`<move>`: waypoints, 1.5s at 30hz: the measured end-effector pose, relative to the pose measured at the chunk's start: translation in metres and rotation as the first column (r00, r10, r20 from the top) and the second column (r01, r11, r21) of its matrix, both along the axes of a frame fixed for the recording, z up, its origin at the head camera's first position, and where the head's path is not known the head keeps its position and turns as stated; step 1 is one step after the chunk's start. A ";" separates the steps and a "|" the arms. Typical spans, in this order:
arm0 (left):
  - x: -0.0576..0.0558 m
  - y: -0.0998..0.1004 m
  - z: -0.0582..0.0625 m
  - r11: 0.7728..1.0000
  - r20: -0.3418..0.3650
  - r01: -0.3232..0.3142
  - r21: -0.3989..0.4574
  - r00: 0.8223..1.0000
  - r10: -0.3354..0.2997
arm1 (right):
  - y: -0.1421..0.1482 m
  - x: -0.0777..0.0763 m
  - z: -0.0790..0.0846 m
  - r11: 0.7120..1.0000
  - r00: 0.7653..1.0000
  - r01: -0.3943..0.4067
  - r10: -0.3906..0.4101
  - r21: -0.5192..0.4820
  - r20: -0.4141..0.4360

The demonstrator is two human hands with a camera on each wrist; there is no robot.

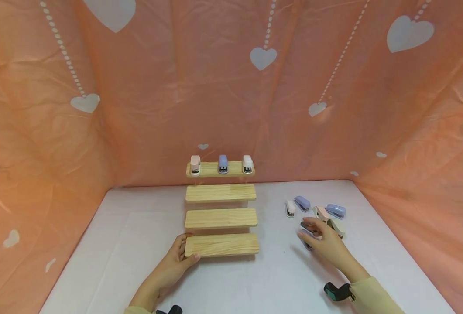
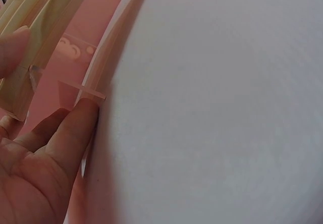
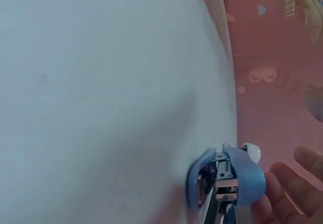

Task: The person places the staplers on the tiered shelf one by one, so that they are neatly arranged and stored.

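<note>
A tiered display rack with wooden shelves [image 1: 221,245] and clear supports stands on the table. My left hand [image 1: 176,259] holds the left end of its lowest shelf, the thumb on the wood and the other fingers by the clear support in the left wrist view. On the right, my right hand [image 1: 329,244] hovers over a group of mini staplers, thumb and fingers spread apart. Nearest to it is a purple-blue stapler [image 3: 250,178], close by the fingertips; whether they touch it cannot be told. A dark piece [image 1: 307,226] shows beneath the fingers, partly hidden.
Pink [image 1: 195,165], purple [image 1: 223,164] and white [image 1: 247,164] staplers stand on the top shelf. Around my right hand lie a white stapler [image 1: 290,208], two purple ones [image 1: 302,203], a pink one [image 1: 320,213] and a beige one [image 1: 337,226]. Orange cloth [image 1: 223,109] hangs behind.
</note>
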State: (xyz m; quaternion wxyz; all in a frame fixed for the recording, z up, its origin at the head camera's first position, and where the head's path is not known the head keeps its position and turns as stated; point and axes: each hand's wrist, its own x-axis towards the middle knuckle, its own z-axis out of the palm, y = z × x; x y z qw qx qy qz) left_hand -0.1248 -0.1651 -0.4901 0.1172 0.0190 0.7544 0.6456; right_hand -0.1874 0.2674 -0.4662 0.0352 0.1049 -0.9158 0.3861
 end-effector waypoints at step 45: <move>0.002 0.000 0.002 1.000 0.006 0.020 0.018 1.000 -0.020 | -0.007 -0.005 0.007 0.973 0.983 -0.142 0.117 0.180 0.142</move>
